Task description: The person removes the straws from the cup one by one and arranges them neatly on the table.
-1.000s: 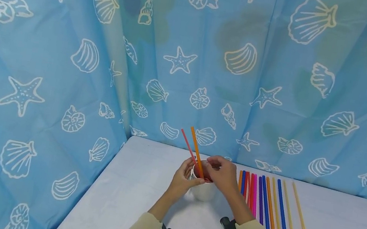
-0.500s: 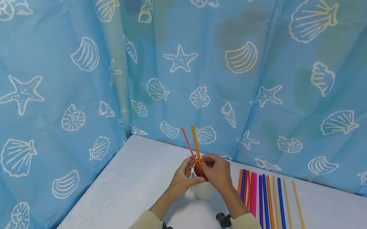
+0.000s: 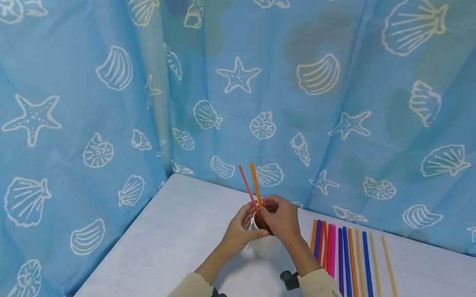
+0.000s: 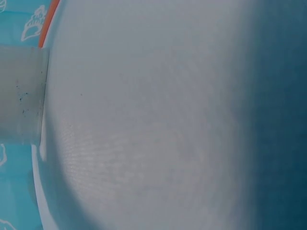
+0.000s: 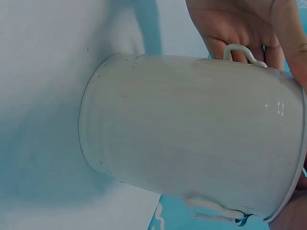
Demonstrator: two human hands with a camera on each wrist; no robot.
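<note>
A white pail (image 3: 266, 247) stands upright on the white table. Small side handles show on the pail (image 5: 182, 124) in the right wrist view. My left hand (image 3: 239, 230) grips its left side, with the thumb over the rim. Two straws lean left out of its mouth: a thin red straw (image 3: 244, 179) and a thicker orange straw (image 3: 254, 178). Over the opening, my right hand (image 3: 283, 222) pinches the orange straw low down, near the rim; its fingertips are partly hidden. The left wrist view catches only part of the pail's wall (image 4: 21, 96).
To the right lies a row of loose straws (image 3: 355, 276) in orange, blue, red, pink, purple and yellow. The right forearm covers some of their near ends. A blue shell-patterned curtain (image 3: 224, 115) hangs behind and left of the table (image 3: 167, 241).
My right hand has moved left from the pail's right rim to the orange straw. The left hand keeps its grip on the pail. The head view has shifted slightly.
</note>
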